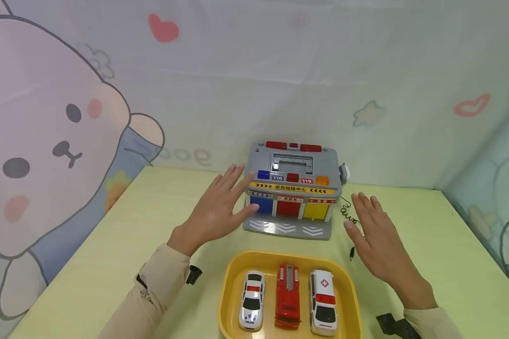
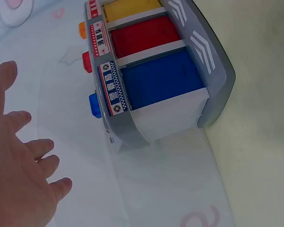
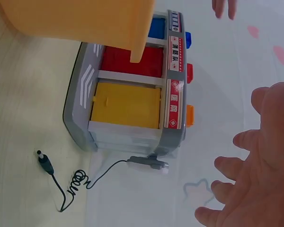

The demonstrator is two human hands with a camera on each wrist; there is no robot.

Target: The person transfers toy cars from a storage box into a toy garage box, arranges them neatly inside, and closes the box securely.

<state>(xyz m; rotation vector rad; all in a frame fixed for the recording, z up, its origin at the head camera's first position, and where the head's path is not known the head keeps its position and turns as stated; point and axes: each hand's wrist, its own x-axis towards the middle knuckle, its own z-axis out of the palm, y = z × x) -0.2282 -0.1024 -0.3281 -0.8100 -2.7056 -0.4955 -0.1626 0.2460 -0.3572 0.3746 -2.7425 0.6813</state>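
Note:
A grey toy emergency-station garage [image 1: 292, 188] stands at the back of the table, its blue [image 2: 161, 78], red [image 2: 144, 35] and yellow [image 3: 128, 105] doors closed. My left hand [image 1: 216, 209] is held in the air before its left side, fingers straight, holding nothing. To the right of the garage hovers my right hand [image 1: 377, 240], also straight-fingered and holding nothing. Nearer to me, a yellow tray [image 1: 224, 301] carries a white toy police car [image 1: 252, 301], a red toy fire truck [image 1: 287, 296] and a white toy ambulance [image 1: 324, 303], side by side.
A coiled black cord [image 3: 78, 178] runs from the garage's right side and ends in a plug [image 3: 45, 163] on the pale yellow table [image 1: 152, 207]. Behind the table hangs a printed cloth backdrop [image 1: 254, 84] with a cartoon bear.

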